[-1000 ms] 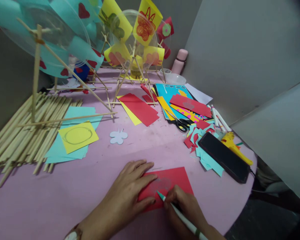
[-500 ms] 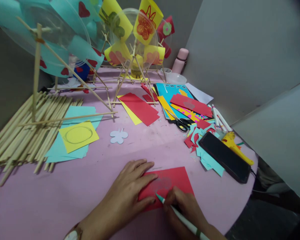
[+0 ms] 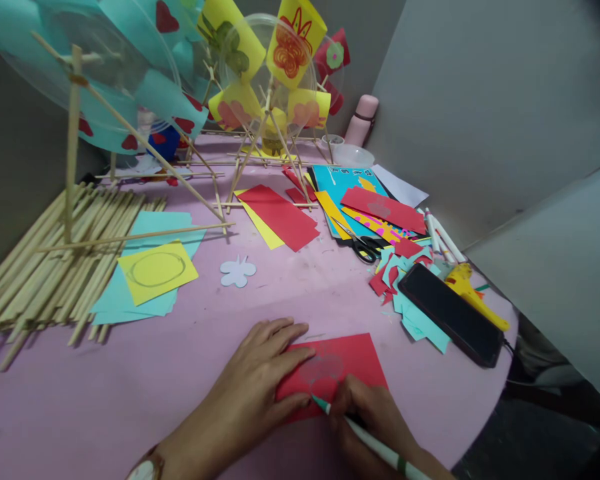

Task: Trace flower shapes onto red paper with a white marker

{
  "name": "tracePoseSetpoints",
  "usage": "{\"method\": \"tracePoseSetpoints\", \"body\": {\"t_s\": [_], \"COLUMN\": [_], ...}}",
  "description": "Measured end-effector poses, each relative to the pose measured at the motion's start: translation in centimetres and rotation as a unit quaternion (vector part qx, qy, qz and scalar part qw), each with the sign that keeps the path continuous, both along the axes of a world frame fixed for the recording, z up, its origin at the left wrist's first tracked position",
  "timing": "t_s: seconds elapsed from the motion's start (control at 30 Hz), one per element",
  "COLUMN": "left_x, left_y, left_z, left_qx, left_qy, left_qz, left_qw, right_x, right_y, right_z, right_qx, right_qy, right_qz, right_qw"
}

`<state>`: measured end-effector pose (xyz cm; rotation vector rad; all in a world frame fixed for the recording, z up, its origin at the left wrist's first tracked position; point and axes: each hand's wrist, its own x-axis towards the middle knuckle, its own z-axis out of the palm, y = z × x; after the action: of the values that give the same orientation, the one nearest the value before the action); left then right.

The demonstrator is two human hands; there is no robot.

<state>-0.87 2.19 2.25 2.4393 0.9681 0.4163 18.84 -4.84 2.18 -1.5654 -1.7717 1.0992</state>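
A red paper (image 3: pixel 363 357) lies on the pink table in front of me, with a faint butterfly-like drawing on it. My left hand (image 3: pixel 267 373) rests flat on its left side, fingers spread. In my right hand (image 3: pixel 367 413) is a green-tipped marker pen (image 3: pixel 380 448), its tip touching the red paper just below the drawing. Beyond my hands lies a white butterfly cutout (image 3: pixel 237 272). Left of that, a yellow paper (image 3: pixel 159 270) with a pencilled oval sits on light blue sheets (image 3: pixel 113 300).
Wooden sticks (image 3: pixel 35 267) lie at the left. Stick frames carry a blue paper wheel (image 3: pixel 115 133) and a yellow one (image 3: pixel 293 50). At the right are scissors (image 3: pixel 365 250), paper scraps, a black phone (image 3: pixel 450 313), a yellow glue gun (image 3: pixel 473 297) and white markers (image 3: pixel 443 233). A pink bottle (image 3: pixel 361 120) stands behind.
The marker tip has moved slightly down on the red paper, and the right hand with it. A curved line shows below the drawing. My left hand stays in place.
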Motion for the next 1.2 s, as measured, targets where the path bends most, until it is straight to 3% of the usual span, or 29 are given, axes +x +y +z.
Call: {"method": "tracePoseSetpoints", "body": {"t_s": [0.53, 0.83, 1.03, 1.2], "left_x": [-0.08, 0.17, 0.11, 0.14], "left_y": [0.02, 0.16, 0.26, 0.15], "left_z": [-0.04, 0.01, -0.17, 0.07], "left_qx": [0.001, 0.001, 0.002, -0.003], "left_qy": [0.002, -0.003, 0.003, 0.002], "left_qz": [-0.001, 0.0, -0.001, 0.002], "left_qw": [1.0, 1.0, 1.0, 1.0], "right_x": [0.21, 0.15, 0.27, 0.01], "right_y": [-0.31, -0.22, -0.31, -0.31], "right_z": [-0.34, 0.44, -0.02, 0.6], "right_qx": [-0.038, -0.086, -0.073, -0.063], "right_qy": [0.022, 0.043, 0.037, 0.065], "right_qz": [-0.043, -0.071, -0.078, -0.096], "right_qw": [0.998, 0.993, 0.994, 0.991]}}
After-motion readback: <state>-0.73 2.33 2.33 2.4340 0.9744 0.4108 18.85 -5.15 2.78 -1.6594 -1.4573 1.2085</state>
